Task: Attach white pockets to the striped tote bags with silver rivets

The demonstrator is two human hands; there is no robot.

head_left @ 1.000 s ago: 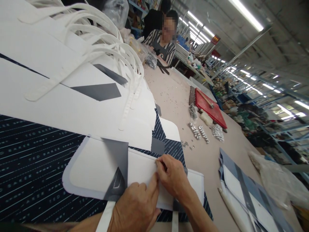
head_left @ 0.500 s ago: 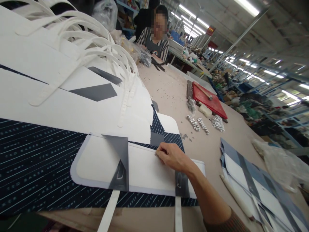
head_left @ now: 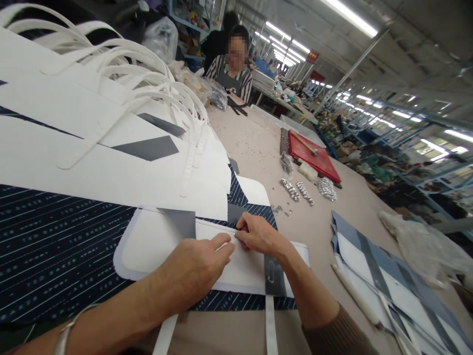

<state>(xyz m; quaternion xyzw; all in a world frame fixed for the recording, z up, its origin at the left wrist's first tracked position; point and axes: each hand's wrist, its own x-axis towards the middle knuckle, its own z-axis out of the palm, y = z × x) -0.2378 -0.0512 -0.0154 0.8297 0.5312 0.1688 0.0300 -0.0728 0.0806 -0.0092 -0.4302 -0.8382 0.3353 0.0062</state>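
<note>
A white panel with a pale lilac edge (head_left: 138, 246) lies on dark blue striped, lettered fabric (head_left: 70, 251). Grey strips cross the panel, one of them a right-hand grey strip (head_left: 274, 281), and a white strap (head_left: 271, 328) hangs below it. My right hand (head_left: 260, 234) is at the panel's upper edge, thumb and finger pinched; whatever is between them is too small to name. My left hand (head_left: 201, 261) reaches over the panel from the left, its fingers extended and a little apart, close to the right fingertips. It hides part of the left grey strip (head_left: 179, 222).
Stacked white panels with looping straps (head_left: 148, 84) fill the left. Small metal pieces (head_left: 290, 190), a red board (head_left: 314, 158) and a hammer (head_left: 305, 143) lie beyond. More grey-and-white panels (head_left: 388, 281) and clear plastic (head_left: 417, 251) are at right. A person (head_left: 234, 74) sits across the table.
My left hand has come into view from the lower left and now reaches over the panel beside my right hand. The right hand stays pinched at the panel's upper edge. The view has shifted slightly.
</note>
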